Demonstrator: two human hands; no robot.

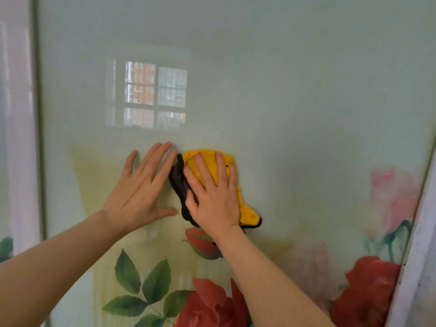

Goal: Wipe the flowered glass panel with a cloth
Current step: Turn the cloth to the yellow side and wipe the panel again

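Note:
The glass panel (295,102) is pale green, with red roses and green leaves printed along its lower part. A yellow cloth with a dark edge (207,159) lies flat against the glass near the middle. My right hand (212,192) presses on the cloth with its fingers spread and straight. My left hand (139,187) rests flat on the bare glass just left of the cloth, fingers straight and pointing up and to the right, fingertips close to the cloth's dark edge.
A window with orange buildings is reflected in the glass above my hands (155,94). A grey frame strip (39,114) borders the panel on the left, and a white frame (422,244) slants along the right.

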